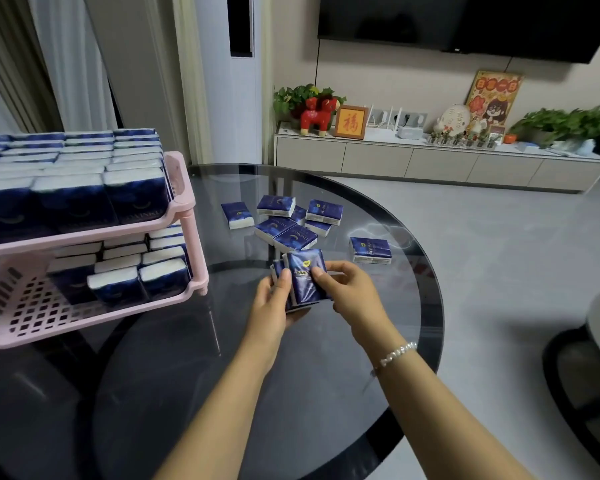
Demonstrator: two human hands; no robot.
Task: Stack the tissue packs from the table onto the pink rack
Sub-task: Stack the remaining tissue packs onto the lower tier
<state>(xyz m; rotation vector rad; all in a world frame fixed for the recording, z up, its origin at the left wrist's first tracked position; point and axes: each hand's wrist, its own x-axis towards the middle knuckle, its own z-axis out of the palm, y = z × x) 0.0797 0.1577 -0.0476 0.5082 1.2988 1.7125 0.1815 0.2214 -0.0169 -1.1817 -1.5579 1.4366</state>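
Observation:
Both hands hold a small bundle of dark blue tissue packs [305, 277] upright above the round glass table [378, 375]. My left hand [274, 303] grips the bundle from the left, thumb on its front. From the right, my right hand [350, 292] pinches the front pack. Several loose packs [291, 223] lie in a cluster farther back on the table, with one pack [370, 250] alone to the right. The pink two-tier rack [182, 199] stands at the left; its top tier is packed with rows of packs, its lower tier partly filled at the back.
The front part of the rack's lower shelf [32, 313] is bare perforated plastic. A dark chair [589, 375] sits at the right beside the table. A low cabinet [430, 164] with plants and ornaments lines the far wall.

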